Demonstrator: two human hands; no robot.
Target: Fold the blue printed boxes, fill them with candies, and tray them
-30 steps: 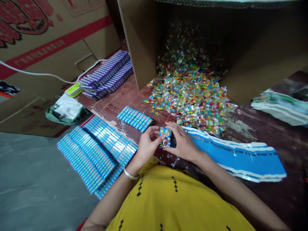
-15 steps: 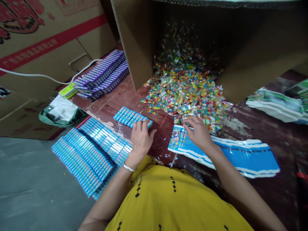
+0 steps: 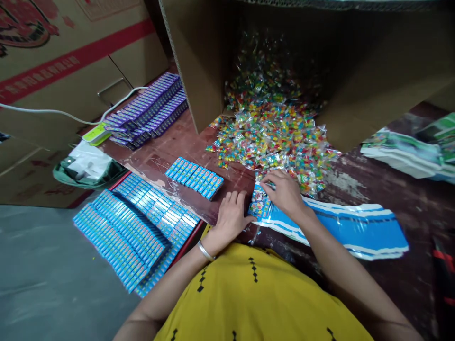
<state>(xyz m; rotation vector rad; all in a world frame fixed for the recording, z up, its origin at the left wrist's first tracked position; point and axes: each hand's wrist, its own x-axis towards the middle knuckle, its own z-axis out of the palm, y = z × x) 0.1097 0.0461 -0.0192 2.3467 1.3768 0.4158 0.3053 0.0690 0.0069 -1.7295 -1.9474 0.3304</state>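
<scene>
On the dark red table, my right hand [image 3: 284,193] bends over the top end of a small blue printed carton [image 3: 259,202], thumb and fingertips drawn together there. What they pinch, if anything, is too small to make out. This carton lies at the left end of a fanned stack of flat blue cartons [image 3: 359,229]. My left hand [image 3: 231,215] rests just left of it, fingers parted and nothing in them, thumb stretched toward the carton's lower corner. Beyond the left hand lies a row of filled blue cartons [image 3: 195,177]. Small clear bags of coloured candy [image 3: 270,137] are heaped beyond my right hand.
The candy spills from a large open cardboard box [image 3: 209,85]. At left, blue cartons [image 3: 121,239] fill a red-edged tray, and purple cartons [image 3: 149,111] are stacked behind. A white cable [image 3: 53,111], a green bag [image 3: 88,166] and green-white packaging [image 3: 401,154] lie around.
My left hand has left the row of blue cartons and moved right, toward the carton at the stack's end. My right hand has shifted slightly left along that carton's top end.
</scene>
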